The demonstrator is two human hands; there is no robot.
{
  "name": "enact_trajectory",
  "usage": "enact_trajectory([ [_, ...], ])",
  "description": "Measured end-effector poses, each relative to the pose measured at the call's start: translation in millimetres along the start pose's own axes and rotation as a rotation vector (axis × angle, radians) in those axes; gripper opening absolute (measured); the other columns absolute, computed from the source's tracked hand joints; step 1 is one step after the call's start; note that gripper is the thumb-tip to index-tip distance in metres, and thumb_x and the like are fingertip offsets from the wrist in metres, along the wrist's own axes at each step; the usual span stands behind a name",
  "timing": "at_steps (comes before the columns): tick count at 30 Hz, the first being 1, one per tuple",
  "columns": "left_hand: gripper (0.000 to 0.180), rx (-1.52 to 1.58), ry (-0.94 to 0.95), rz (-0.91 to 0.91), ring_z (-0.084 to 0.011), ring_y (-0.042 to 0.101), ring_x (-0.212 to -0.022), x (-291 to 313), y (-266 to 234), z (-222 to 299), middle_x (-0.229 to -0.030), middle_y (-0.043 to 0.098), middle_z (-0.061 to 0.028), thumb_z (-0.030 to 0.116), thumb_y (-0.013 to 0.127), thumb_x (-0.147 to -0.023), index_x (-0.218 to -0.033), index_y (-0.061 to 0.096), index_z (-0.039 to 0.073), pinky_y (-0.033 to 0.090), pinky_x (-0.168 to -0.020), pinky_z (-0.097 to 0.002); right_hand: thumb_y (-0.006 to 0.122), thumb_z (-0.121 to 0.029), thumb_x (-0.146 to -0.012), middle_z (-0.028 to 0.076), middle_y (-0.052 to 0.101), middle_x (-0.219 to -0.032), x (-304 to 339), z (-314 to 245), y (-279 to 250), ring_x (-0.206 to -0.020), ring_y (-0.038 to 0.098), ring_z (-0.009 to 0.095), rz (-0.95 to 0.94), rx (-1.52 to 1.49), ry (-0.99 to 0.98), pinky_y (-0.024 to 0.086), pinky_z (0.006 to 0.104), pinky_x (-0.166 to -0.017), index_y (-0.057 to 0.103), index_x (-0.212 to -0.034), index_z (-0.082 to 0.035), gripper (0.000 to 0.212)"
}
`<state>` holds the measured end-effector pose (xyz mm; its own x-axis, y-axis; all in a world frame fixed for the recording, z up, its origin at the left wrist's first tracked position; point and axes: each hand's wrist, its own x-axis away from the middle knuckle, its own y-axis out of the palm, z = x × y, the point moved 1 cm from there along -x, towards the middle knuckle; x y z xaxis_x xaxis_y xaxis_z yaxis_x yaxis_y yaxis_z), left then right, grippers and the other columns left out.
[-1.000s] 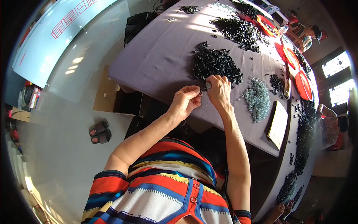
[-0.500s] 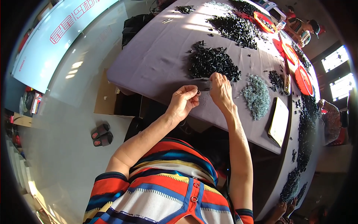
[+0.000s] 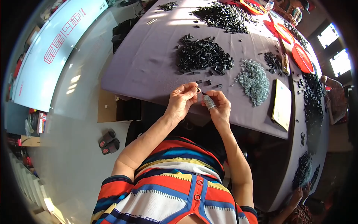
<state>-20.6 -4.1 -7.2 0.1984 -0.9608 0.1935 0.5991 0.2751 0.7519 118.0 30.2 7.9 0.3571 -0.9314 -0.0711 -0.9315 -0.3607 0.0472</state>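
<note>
While sunlight falls across its far end, a lilac-covered table (image 3: pixel 138 71) carries a broad heap of black tubes (image 3: pixel 203 56) beyond the hands and, to its right, a smaller heap of clear parts (image 3: pixel 254 80). A booklet (image 3: pixel 281 106) lies near the table's edge, its long side running away from the person. The right hand (image 3: pixel 220 106), a grey wrap (image 3: pixel 210 102) on its thumb, is closed in a pinch around a dark bit (image 3: pixel 203 93) that points toward the left hand (image 3: pixel 180 101). Between the heap and the hands, a few loose tubes (image 3: pixel 219 86) lie scattered, the rightmost nearly crosswise. Pinched between left thumb and forefinger above the near edge, a small piece (image 3: pixel 198 89) shows a rounded, ring-like end toward the right hand; its long axis cannot be told.
</note>
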Motion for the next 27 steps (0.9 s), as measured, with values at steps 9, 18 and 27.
enact_trajectory([
  [9,0.014,-0.059,0.042,-0.006,-0.0097,0.055,-0.066,2.8,-0.6,-1.6,-0.081,0.062,-0.0033,0.003,0.061,-0.083,-0.097,0.062,0.003,0.048,-0.065,-0.0233,0.058,0.011,-0.078,0.001,0.062,-0.081,5.7,-1.3,7.8,-0.077,0.057,0.006,-0.031,0.023,-0.122,0.047,0.0203,-0.07,0.057,-0.091,0.001,0.016],
  [18,0.012,-0.077,0.083,-0.041,-0.0109,0.057,-0.067,9.3,5.8,0.2,-0.087,0.063,-0.0068,0.003,0.056,-0.087,-0.098,0.059,0.004,0.051,-0.064,-0.0272,0.057,0.011,-0.077,0.001,0.062,-0.082,6.0,3.5,6.9,-0.077,0.057,0.006,-0.017,0.037,-0.145,0.046,0.0204,-0.07,0.057,-0.09,0.0,0.017],
  [27,0.013,-0.096,0.114,-0.058,-0.0117,0.058,-0.067,7.3,2.6,-4.4,-0.09,0.064,-0.0093,0.001,0.055,-0.087,-0.099,0.058,0.004,0.052,-0.064,-0.0268,0.057,0.009,-0.08,0.003,0.063,-0.083,3.9,9.7,5.2,-0.073,0.058,0.008,-0.035,-0.048,-0.104,0.048,0.0216,-0.069,0.057,-0.089,0.0,0.013],
])
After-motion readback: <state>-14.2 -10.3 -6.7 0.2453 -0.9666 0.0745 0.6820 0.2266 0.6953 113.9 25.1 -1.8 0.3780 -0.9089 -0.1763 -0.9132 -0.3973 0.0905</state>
